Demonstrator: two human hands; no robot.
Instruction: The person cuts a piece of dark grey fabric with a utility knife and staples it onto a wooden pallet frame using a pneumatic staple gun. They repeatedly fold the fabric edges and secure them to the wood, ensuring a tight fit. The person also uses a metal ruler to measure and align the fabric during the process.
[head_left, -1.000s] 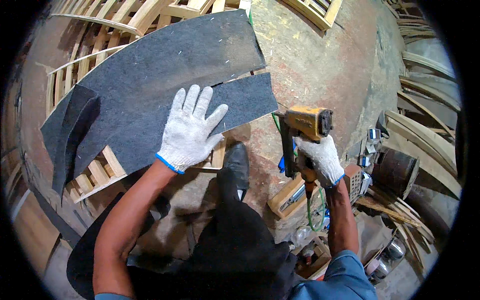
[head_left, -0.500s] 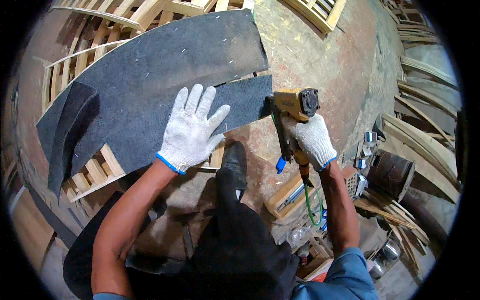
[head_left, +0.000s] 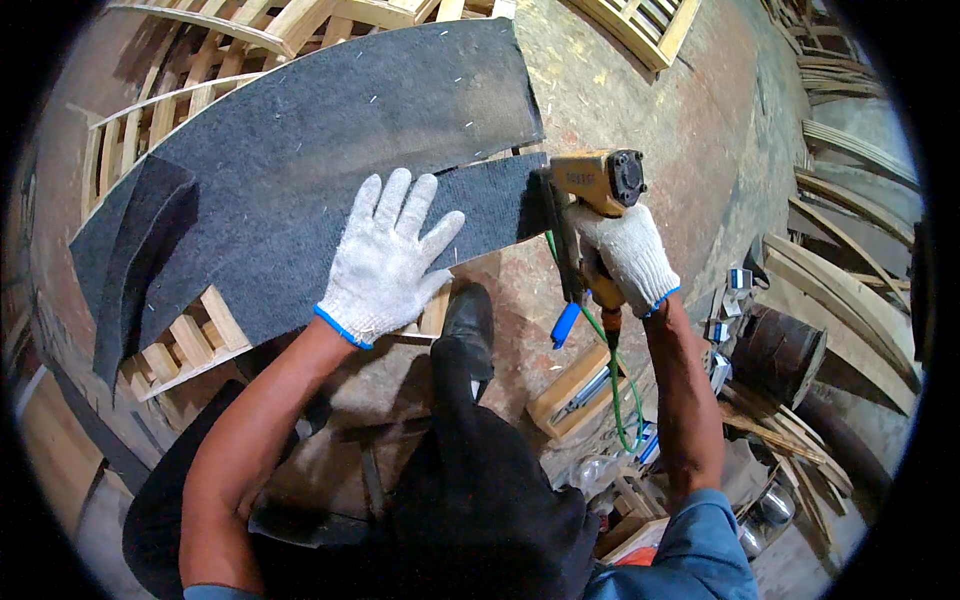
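Observation:
Dark grey felt-like fabric [head_left: 300,130] covers a curved wooden slatted frame [head_left: 190,343], with small staples scattered over its surface. My left hand [head_left: 385,255], in a white knit glove with a blue cuff, lies flat on the fabric's near strip, fingers spread. In my right hand [head_left: 628,258], gloved alike, is a yellow and black staple gun [head_left: 598,180] gripped by its handle. Its nose meets the right end of the fabric strip. A green air hose [head_left: 618,390] runs down from the gun. At the left, a fabric flap [head_left: 150,240] is folded over.
A wooden box [head_left: 572,392] holding metal strips sits on the floor beyond my knee. On the right are a rusty metal drum [head_left: 778,352], curved wooden boards [head_left: 840,310] and small boxes [head_left: 738,280]. Another slatted frame [head_left: 640,30] lies at the top.
The staple gun and my right hand have shifted slightly up and to the right, the gun staying at the strip's end. My left hand has barely moved.

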